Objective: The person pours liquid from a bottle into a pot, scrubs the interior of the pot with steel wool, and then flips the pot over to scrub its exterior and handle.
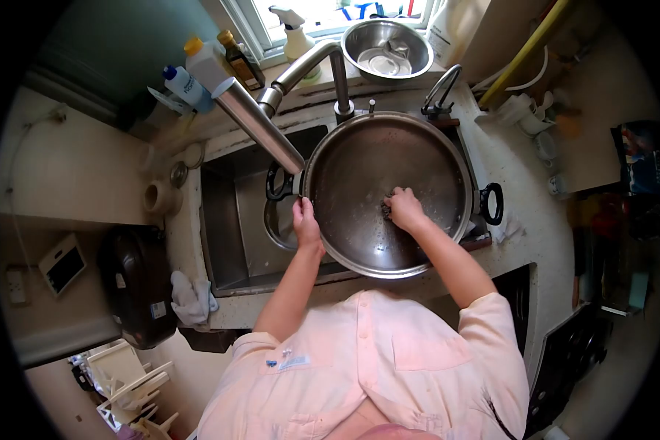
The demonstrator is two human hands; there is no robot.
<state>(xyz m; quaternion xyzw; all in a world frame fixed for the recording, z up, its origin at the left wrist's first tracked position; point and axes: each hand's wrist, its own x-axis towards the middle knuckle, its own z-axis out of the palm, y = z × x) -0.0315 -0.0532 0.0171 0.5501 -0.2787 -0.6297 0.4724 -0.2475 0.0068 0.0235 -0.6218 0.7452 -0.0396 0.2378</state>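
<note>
A wide, round steel pan [389, 158] with two black side handles lies over the sink, its wet inside facing up. My left hand [307, 226] is closed on the pan's left rim, just below the left handle [278, 182]. Inside the pan, my right hand [405, 208] is closed around a dark grey scouring pad [386, 210], pressed to the pan's surface. Most of the pad is hidden under my fingers. The right handle [491, 204] sticks out over the counter.
The steel sink [224, 220] holds another round metal vessel [277, 224], partly under the pan. A thick faucet [260, 126] reaches over the pan's left edge. Behind stand a metal bowl [387, 48], a spray bottle [295, 37] and several bottles. A cloth [191, 299] lies at the left.
</note>
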